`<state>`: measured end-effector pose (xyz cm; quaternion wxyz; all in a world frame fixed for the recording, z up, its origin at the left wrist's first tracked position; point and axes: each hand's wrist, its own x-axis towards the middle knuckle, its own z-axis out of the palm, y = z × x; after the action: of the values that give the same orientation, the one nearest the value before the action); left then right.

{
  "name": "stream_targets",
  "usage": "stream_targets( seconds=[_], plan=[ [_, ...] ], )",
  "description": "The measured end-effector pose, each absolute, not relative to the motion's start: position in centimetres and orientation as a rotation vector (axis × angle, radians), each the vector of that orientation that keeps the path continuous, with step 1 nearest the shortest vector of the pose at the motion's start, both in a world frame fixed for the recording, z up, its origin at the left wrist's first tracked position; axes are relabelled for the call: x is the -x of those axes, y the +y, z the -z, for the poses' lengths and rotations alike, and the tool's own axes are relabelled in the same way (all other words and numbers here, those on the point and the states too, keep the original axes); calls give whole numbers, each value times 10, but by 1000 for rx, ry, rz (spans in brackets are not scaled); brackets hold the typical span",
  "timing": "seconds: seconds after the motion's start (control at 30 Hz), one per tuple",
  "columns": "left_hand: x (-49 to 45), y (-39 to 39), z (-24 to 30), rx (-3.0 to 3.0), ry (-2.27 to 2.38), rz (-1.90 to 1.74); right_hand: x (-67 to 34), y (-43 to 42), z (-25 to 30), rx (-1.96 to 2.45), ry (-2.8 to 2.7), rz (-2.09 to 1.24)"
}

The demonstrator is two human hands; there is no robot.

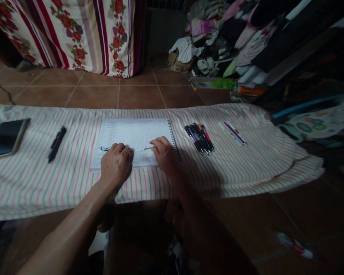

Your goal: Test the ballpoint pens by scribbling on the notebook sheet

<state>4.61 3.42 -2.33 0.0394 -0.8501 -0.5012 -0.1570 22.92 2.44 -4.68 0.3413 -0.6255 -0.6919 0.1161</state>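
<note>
A spiral notebook lies open on a striped cloth spread over the floor. My left hand rests on the notebook's lower part with its fingers curled over a clear ruler; a blue-tipped pen lies just left of it. My right hand is closed on a thin pen, its tip on the page beside the ruler.
A bunch of several pens lies right of the notebook, with a few more pens further right. A black marker and a phone lie to the left. Piled clothes and a floral bedsheet stand behind.
</note>
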Motion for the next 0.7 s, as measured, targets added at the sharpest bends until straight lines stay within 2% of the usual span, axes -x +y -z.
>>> stream_targets(
  seconds=[0.7],
  plan=[
    [-42,32,15,2638,-1544,450,-224,24,46,1699,-1736,-272]
  ],
)
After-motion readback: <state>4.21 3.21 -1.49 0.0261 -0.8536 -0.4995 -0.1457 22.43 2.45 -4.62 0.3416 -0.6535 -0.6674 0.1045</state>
